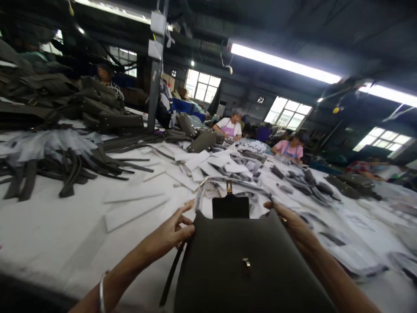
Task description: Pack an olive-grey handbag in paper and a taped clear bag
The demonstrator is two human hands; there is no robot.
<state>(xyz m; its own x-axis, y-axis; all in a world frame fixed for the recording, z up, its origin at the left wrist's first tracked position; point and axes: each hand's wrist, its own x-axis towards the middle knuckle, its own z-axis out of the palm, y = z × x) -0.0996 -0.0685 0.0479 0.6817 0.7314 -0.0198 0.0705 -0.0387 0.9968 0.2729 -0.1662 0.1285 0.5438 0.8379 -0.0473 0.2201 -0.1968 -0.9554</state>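
A dark olive handbag [241,261] stands before me at the near edge of the table, with a small gold clasp [246,264] on its front. Beyond its top edge a dark tab [230,207] with a gold fitting stands up. My left hand [177,228] grips the upper left corner, thumb against the side and fingers bent. On the other side, my right hand [295,224] is closed around the upper right corner, its fingers partly hidden behind the bag. A narrow dark strap [172,276] hangs below my left hand.
White sheets [137,208] lie on the white table [45,221]. Dark straps [71,169] and olive bag pieces [114,121] are heaped at the left. A metal post [154,91] rises behind them. Several people, including a person in a purple apron [229,128], work farther back.
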